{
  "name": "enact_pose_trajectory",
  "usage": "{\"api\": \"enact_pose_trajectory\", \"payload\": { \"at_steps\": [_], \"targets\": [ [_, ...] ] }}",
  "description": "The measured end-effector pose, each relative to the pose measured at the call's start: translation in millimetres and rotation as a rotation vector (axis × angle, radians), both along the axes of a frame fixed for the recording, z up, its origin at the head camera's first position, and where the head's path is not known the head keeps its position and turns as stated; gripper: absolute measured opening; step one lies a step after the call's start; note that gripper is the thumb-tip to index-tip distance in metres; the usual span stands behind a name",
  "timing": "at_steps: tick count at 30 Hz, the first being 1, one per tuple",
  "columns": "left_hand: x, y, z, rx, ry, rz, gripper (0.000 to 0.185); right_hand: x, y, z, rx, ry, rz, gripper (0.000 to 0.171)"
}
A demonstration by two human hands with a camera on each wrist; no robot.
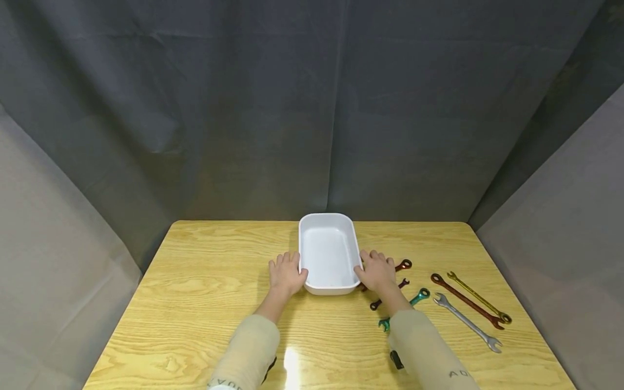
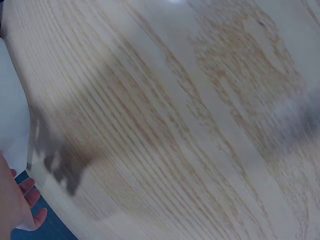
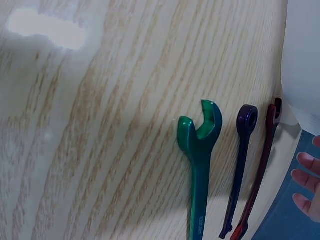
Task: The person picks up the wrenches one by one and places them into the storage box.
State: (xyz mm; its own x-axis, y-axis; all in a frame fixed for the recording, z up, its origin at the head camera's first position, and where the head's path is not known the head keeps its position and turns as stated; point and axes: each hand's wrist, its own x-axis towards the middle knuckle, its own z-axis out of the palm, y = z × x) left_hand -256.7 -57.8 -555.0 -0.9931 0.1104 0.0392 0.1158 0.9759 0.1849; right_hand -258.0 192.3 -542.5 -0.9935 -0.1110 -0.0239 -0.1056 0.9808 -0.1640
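The wooden bench (image 1: 205, 303) carries a white tray (image 1: 327, 221) near its middle, long side running away from the person. It looks like thin moulded plastic: light, fairly stiff, smooth and probably a little slippery on its glossy walls, and not fragile. With nothing visible inside it, the tray should lift easily; the rolled rim along the two long sides near the front corners seems the best place to take hold, one hand to each side.

That is roughly where the hands are. The left hand (image 1: 286, 274) lies flat on the bench against the tray's left wall, fingers straight and slightly spread, thumb at the front corner. The right hand (image 1: 377, 271) mirrors it on the right wall, fingers likewise extended and apart, gripping nothing. Both forearms, in beige sleeves, reach forward from the near edge.

To the right lie several wrenches: a silver wrench (image 1: 467, 322), a red wrench (image 1: 466, 301) and a gold wrench (image 1: 479, 297) well apart from the tray, and nearer the right hand a green wrench (image 3: 200, 165), a dark purple wrench (image 3: 240, 165) and a small dark red wrench (image 3: 261, 170).
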Motion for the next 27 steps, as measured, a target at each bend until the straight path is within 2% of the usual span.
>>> {"api": "enact_pose_trajectory", "payload": {
  "at_steps": [27],
  "targets": [
    [17.0, -8.5, 0.1, 0.001, 0.039, -0.022, 0.052, 13.2, -4.9, -8.7, 0.002, 0.044, 0.019, 0.050]
  ]
}}
